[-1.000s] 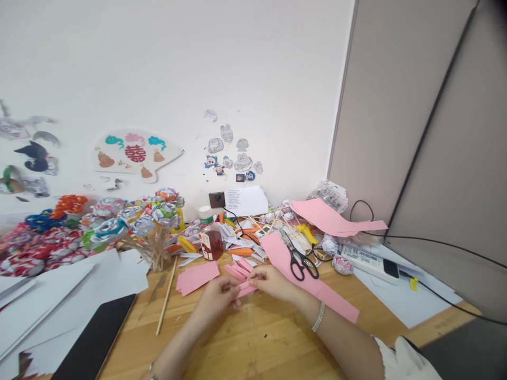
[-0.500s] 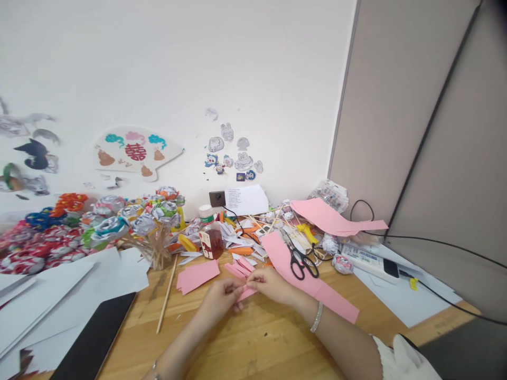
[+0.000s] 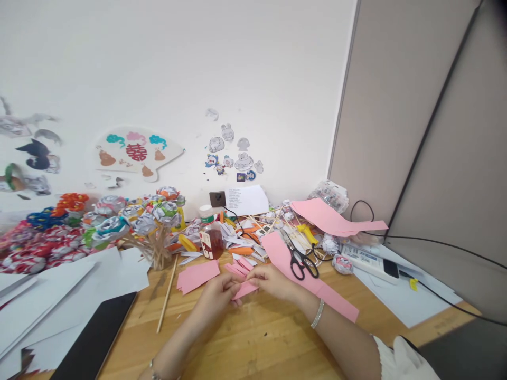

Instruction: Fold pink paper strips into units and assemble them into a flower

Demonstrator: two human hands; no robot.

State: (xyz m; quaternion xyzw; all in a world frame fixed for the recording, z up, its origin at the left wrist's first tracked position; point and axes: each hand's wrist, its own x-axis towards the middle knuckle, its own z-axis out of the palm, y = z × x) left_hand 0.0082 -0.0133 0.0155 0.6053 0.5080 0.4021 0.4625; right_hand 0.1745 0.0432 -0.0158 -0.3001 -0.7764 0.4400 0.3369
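A small piece of pink paper (image 3: 245, 290) is stretched between my two hands, low over the wooden table. My left hand (image 3: 217, 293) pinches its left end, and my right hand (image 3: 271, 281) grips the right end between thumb and fingers. Just behind them lie several folded pink paper strips (image 3: 239, 267). A stack of pink paper pieces (image 3: 198, 276) rests left of these. Black-handled scissors (image 3: 301, 263) lie on a long pink sheet (image 3: 327, 295), which my right forearm partly covers.
A bottle with a green-banded cap (image 3: 211, 235) stands behind the pink pieces. Wooden sticks, including a long one (image 3: 168, 293), and paper scraps lie about. Paper flowers (image 3: 113, 227) crowd the back left. White sheets (image 3: 59, 295) and a black flat object (image 3: 97, 338) cover the left. Cables run at right.
My hands have drawn slightly apart, the left one moving a little left and the right one a little right. More of the pink paper shows between them.
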